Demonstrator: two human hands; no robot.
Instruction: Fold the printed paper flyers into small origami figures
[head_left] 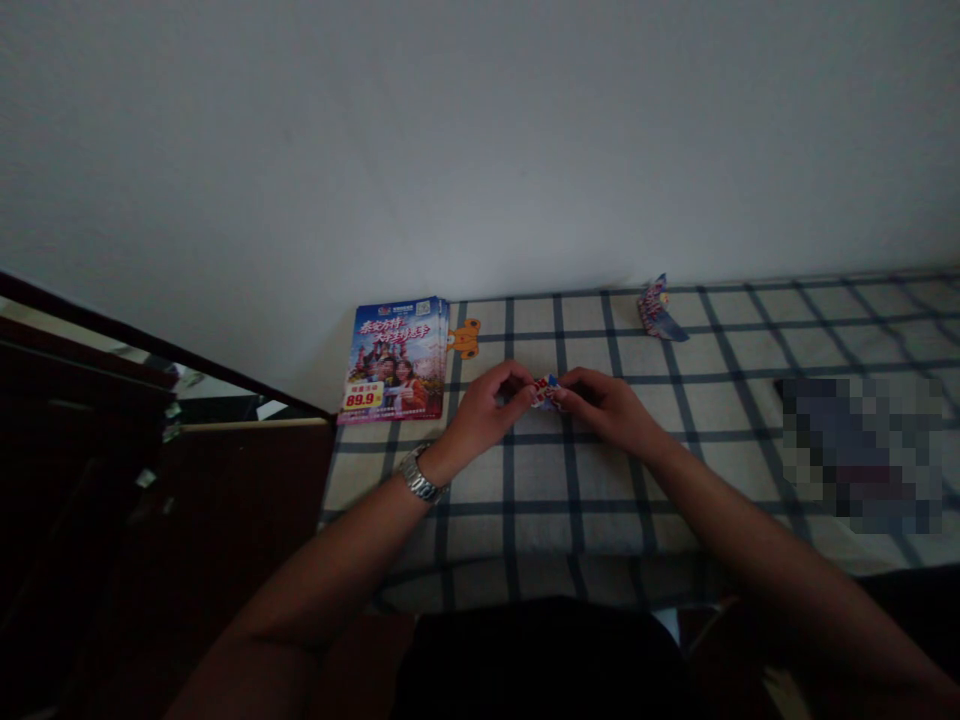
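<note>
Between my two hands, over the middle of the checked cloth (pixel 540 470), is a small folded piece of printed paper (pixel 547 390) in red, white and blue. My left hand (pixel 496 398), with a metal watch (pixel 421 474) on its wrist, pinches the paper's left side. The thumb and fingers of my right hand (pixel 606 402) close on its right side. Part of the paper is hidden by the fingertips. Left of my hands lies a stack of printed flyers (pixel 397 360), its top sheet showing blue and pink artwork and the figure 89.9.
A folded paper piece (pixel 660 310) stands near the wall at the back right. An orange cartoon bear (pixel 463 340) shows on the cloth beside the flyers. At the right lies a pixelated dark flat object (pixel 855 450). Dark wooden furniture (pixel 225 500) is at the left, lower than the cloth.
</note>
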